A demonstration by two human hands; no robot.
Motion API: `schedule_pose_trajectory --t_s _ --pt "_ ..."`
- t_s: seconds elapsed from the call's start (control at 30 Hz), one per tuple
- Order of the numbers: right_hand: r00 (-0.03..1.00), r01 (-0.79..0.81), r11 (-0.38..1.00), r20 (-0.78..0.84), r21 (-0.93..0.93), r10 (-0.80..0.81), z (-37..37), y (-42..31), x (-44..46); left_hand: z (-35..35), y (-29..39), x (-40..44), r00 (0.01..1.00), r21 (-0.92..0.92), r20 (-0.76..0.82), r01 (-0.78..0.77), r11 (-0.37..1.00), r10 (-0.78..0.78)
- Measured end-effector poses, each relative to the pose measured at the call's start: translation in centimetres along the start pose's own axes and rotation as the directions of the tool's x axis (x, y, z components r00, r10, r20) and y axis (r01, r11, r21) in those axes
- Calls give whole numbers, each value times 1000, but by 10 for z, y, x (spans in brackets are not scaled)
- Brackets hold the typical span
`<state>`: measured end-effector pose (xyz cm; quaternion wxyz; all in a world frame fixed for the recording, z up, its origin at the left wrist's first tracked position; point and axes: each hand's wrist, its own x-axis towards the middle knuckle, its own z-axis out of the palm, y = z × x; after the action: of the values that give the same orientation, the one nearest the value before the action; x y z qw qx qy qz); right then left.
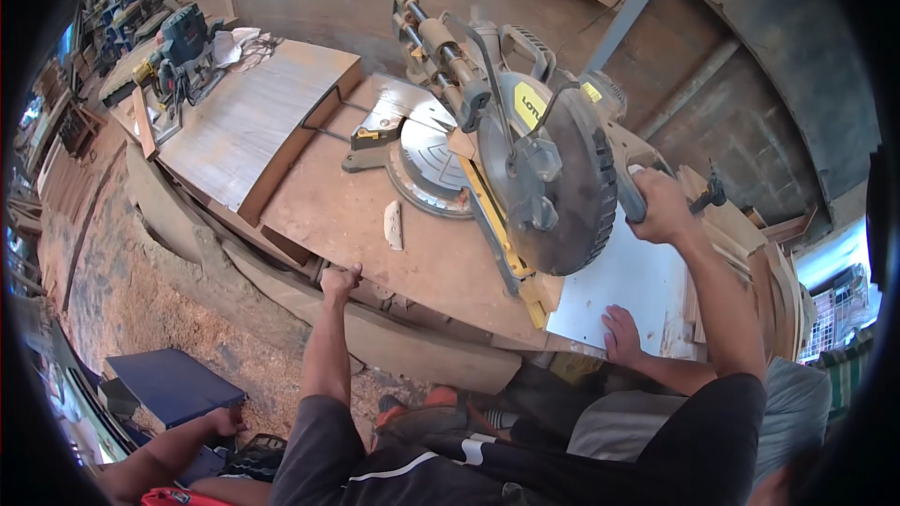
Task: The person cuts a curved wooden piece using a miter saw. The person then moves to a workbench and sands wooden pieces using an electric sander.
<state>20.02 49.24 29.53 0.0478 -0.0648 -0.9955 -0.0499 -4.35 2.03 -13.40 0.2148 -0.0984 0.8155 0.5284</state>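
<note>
My right hand [659,209] is wrapped round the handle of a miter saw [525,131], whose head is tilted up on its rails. Its large round blade guard [572,197] stands above the turntable [433,164] and a yellow-edged fence [492,225]. A small brown wood piece [460,142] sits beside the saw head. At the front edge of the bench [328,215], my left hand [339,283] is closed with the thumb sticking out; what its fingers hold, if anything, is hidden. A pale offcut [393,225] lies on the bench nearby.
Another person's hand [621,333] lies on a white board [600,290] right of the saw. A second person's hand [223,420] is near a dark blue panel [173,384], lower left. A green power tool [183,37] stands on the raised left board [253,103]. Sawdust [225,319] covers the floor.
</note>
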Motion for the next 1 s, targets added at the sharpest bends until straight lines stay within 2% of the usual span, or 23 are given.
schedule_pose_trajectory --t_s 0.17,0.43,0.57,0.7,0.9,0.97,1.0 --pt "999 26 999 -47 -34 -28 34 -1 -8 0 -14 8 998 -148 31 -46 988 51" --pt "985 73 997 -154 -28 -77 64 1 11 -1 -12 8 999 -123 44 -4 992 10" --pt "986 57 997 -152 -43 -63 67 0 34 -2 -12 8 999 -131 50 -3 991 10" --pt "996 10 999 -84 -35 -13 59 -6 66 0 -18 15 998 -164 57 -3 986 13" --pt "998 -6 1000 -67 -9 5 60 -8 96 -5 -3 -2 999 -105 33 24 994 -20" --pt "998 -25 1000 -59 6 26 58 -5 102 0 -8 3 999 -217 23 43 975 -39" --pt "997 -11 1000 -72 -13 10 58 -5 100 0 -12 7 999 -198 49 31 980 -22"
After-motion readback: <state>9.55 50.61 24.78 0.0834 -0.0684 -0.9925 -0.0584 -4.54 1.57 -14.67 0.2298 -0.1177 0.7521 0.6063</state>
